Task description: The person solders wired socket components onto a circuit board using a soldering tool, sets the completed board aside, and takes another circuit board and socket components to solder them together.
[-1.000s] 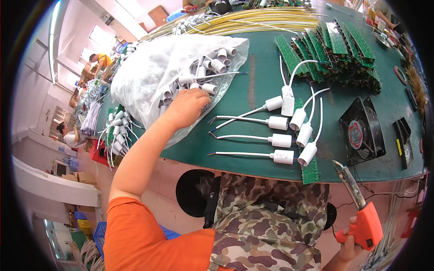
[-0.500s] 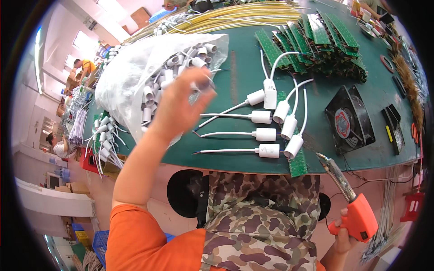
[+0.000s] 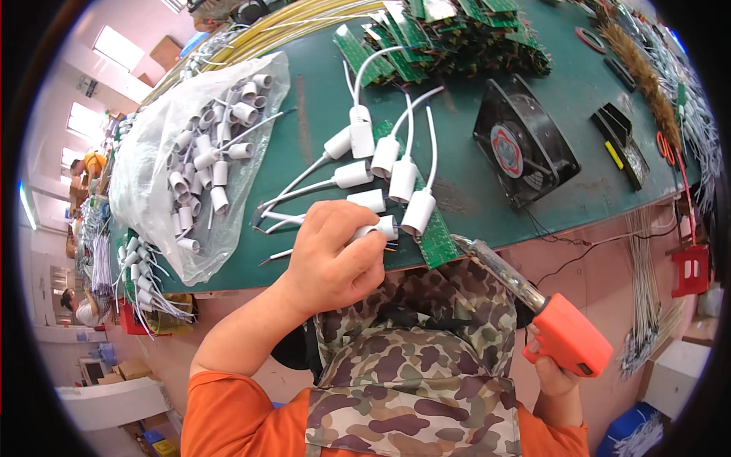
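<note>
My left hand (image 3: 339, 251) is closed over the front of the table, fingers curled round a white cylindrical socket that they mostly hide. Thin coloured wire ends show beside the fingertips. Touching or just behind it is another white socket (image 3: 387, 226) in a row of cabled sockets (image 3: 353, 174). More sockets (image 3: 418, 212) lean on a narrow green circuit board (image 3: 437, 242) that reaches the table edge. My right hand (image 3: 554, 373) grips the orange-red handle of a soldering gun (image 3: 569, 335), whose metal tip points at the board's near end.
A clear plastic bag (image 3: 145, 152) of white sockets lies at left. Green circuit boards (image 3: 457, 46) are piled at the back. A black fan (image 3: 525, 141) stands right of the sockets, with a black tray (image 3: 623, 145) beyond. Cabled sockets (image 3: 141, 274) hang at the left edge.
My left hand has come from the bag down to the near end of the socket row. The view has shifted, so the table's things appear further left. My right hand still holds the soldering gun.
</note>
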Action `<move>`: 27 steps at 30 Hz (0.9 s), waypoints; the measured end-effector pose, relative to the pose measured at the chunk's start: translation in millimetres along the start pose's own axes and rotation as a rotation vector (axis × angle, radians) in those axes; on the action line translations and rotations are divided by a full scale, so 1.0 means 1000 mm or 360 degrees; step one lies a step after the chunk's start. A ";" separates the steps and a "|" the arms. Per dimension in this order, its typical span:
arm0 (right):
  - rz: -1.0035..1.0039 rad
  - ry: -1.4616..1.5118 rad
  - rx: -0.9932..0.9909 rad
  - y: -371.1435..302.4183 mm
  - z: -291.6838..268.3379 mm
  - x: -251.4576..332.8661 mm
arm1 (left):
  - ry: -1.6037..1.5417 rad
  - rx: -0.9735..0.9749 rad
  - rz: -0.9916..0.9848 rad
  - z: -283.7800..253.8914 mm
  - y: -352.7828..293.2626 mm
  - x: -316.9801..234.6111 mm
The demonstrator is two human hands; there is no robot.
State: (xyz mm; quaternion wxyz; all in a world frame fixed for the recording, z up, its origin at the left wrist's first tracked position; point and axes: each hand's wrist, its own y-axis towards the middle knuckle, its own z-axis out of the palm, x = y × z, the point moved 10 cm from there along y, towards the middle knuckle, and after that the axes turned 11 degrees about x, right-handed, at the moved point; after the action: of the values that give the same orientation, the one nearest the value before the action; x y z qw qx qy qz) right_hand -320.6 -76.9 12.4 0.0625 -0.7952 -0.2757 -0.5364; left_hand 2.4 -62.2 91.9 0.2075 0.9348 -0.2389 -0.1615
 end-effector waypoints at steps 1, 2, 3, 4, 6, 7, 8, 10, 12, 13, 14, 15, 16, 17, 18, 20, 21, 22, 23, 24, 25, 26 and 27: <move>0.0017 -0.0007 -0.0004 0.000 -0.001 0.000 | 0.0013 0.0000 0.0006 0.002 0.000 -0.003; 0.0034 0.0021 0.0049 0.000 0.001 -0.001 | 0.0026 -0.0001 0.0012 0.005 0.000 -0.006; 0.0045 0.0052 0.0106 0.001 0.004 -0.002 | -0.0001 -0.0004 0.0021 0.006 0.002 -0.010; 0.0057 0.0050 0.0107 0.001 0.004 -0.003 | -0.0012 0.0000 0.0019 0.011 0.002 -0.014; -0.0025 -0.0021 0.0159 -0.001 0.007 -0.002 | -0.0062 0.0030 0.0004 0.020 0.002 -0.020; -0.0019 -0.0020 0.0160 -0.002 0.006 -0.004 | -0.0055 0.0031 0.0006 0.024 0.000 -0.022; -0.0022 0.0037 0.0215 -0.002 0.009 -0.007 | -0.0058 0.0034 0.0004 0.028 -0.001 -0.023; -0.0016 0.0091 0.0260 -0.007 0.017 -0.017 | 0.0012 0.0023 -0.0013 0.034 -0.002 -0.024; -0.0085 0.0195 0.0138 -0.015 0.018 -0.023 | 0.0024 0.0029 -0.0017 0.037 -0.003 -0.024; -0.0079 0.0193 0.0138 -0.014 0.016 -0.024 | 0.0043 0.0031 -0.0023 0.037 -0.003 -0.023; -0.0196 0.0055 0.0253 -0.010 0.019 -0.016 | 0.0036 0.0032 -0.0024 0.038 -0.003 -0.023; -0.0317 -0.0078 0.0366 -0.007 0.023 -0.009 | 0.0050 0.0028 -0.0022 0.039 -0.002 -0.023; -0.0315 -0.0076 0.0367 -0.002 0.023 -0.007 | 0.0063 0.0023 -0.0021 0.040 -0.002 -0.024; -0.0358 -0.0082 0.0353 0.002 0.024 -0.001 | 0.0062 0.0025 -0.0021 0.041 -0.002 -0.024; -0.0402 -0.0088 0.0340 0.006 0.025 0.004 | 0.0073 0.0036 -0.0028 0.041 -0.001 -0.024; -0.0440 -0.0088 0.0323 0.010 0.027 0.006 | 0.0082 0.0048 -0.0037 0.042 0.000 -0.023; -0.0480 -0.0091 0.0306 0.010 0.027 0.009 | 0.0074 0.0051 -0.0033 0.043 0.000 -0.023; -0.0477 -0.0093 0.0308 0.011 0.027 0.008 | 0.0066 0.0053 -0.0030 0.043 0.000 -0.023; -0.0468 -0.0047 0.0317 0.011 0.028 0.006 | 0.0062 0.0052 -0.0031 0.043 0.001 -0.022; -0.0462 0.0002 0.0325 0.011 0.029 0.005 | 0.0061 0.0060 -0.0032 0.043 0.001 -0.023; -0.0461 0.0003 0.0327 0.012 0.029 0.005 | 0.0059 0.0067 -0.0033 0.043 0.001 -0.023; -0.0450 0.0040 0.0342 0.014 0.030 0.006 | 0.0058 0.0068 -0.0035 0.043 0.001 -0.022; -0.0439 0.0075 0.0356 0.016 0.030 0.006 | 0.0061 0.0066 -0.0032 0.043 0.001 -0.022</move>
State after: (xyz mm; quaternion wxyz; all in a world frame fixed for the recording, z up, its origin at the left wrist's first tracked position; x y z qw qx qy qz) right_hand -286.5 -75.8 8.4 0.0829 -0.7251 -0.4385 -0.5245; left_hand -33.9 -64.9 59.3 0.1910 0.9441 -0.2288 -0.1406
